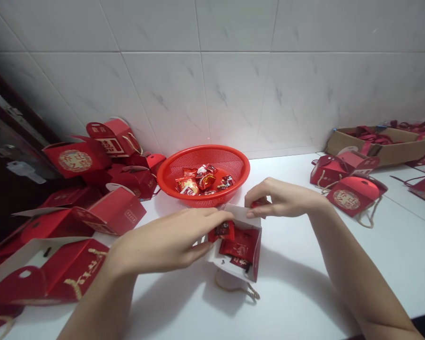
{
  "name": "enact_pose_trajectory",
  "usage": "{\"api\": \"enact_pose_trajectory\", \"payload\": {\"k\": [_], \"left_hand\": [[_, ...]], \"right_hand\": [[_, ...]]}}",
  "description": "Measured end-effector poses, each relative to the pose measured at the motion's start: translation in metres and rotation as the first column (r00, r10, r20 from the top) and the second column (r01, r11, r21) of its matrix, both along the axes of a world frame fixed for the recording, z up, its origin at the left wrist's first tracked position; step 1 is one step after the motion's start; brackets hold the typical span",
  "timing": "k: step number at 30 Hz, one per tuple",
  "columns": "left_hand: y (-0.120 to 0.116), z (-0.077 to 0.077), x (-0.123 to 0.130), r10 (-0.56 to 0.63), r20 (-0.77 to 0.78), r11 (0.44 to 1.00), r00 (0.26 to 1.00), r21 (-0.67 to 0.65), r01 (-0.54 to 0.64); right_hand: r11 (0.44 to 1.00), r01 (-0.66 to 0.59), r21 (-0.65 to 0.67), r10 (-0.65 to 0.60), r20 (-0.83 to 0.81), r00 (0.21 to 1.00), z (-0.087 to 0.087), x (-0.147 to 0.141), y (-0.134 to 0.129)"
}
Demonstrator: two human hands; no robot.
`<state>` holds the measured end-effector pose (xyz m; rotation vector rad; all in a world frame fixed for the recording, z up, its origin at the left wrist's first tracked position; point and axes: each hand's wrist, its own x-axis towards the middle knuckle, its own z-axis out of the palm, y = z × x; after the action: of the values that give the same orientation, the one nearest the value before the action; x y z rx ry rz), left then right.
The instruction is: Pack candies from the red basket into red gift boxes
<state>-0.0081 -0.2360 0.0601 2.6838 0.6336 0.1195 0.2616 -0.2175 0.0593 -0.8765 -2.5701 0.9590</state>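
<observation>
An open red gift box (258, 257) with a white inside stands on the white table in front of me, red wrapped packets (239, 245) lying in it. My left hand (170, 238) is at the box's left side, its fingers closed on a small red wrapped candy (224, 230) over the opening. At the far right corner of the box, my right hand (279, 197) pinches a small red wrapper (260, 203), mostly hidden by the fingers, close to the raised white flap (239, 213). A twisted cord handle (233, 285) trails from the near side of the box.
Behind the box sits a red plastic basket (203, 200) with several wrapped candies (198, 179). Many red gift boxes (109, 210) are piled at left. More red boxes (354, 193) and a cardboard box (393, 151) of dark red ribbons stand at right. A tiled wall (233, 94) closes the back.
</observation>
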Motion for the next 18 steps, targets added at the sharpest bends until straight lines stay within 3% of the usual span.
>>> {"api": "enact_pose_trajectory", "payload": {"k": [7, 10, 14, 18], "left_hand": [[0.016, -0.003, 0.009, 0.033, -0.03, 0.997, 0.999, -0.072, -0.035], [0.018, 0.004, 0.009, 0.007, 0.085, 0.997, 0.996, -0.076, -0.001], [0.018, 0.014, 0.006, 0.036, 0.328, 0.999, 0.944, 0.015, -0.043], [0.024, 0.013, 0.004, 0.047, 0.2, 0.998, 0.979, -0.045, -0.039]], "right_hand": [[0.987, 0.055, -0.151, -0.038, 0.114, 0.993, -0.019, 0.002, 0.018], [0.969, 0.0, -0.248, -0.015, -0.061, 0.998, -0.03, 0.007, 0.029], [0.895, -0.042, -0.444, -0.153, -0.393, 0.907, -0.05, 0.009, 0.046], [0.811, -0.162, -0.562, -0.032, -0.32, 0.947, -0.065, -0.005, 0.053]]}}
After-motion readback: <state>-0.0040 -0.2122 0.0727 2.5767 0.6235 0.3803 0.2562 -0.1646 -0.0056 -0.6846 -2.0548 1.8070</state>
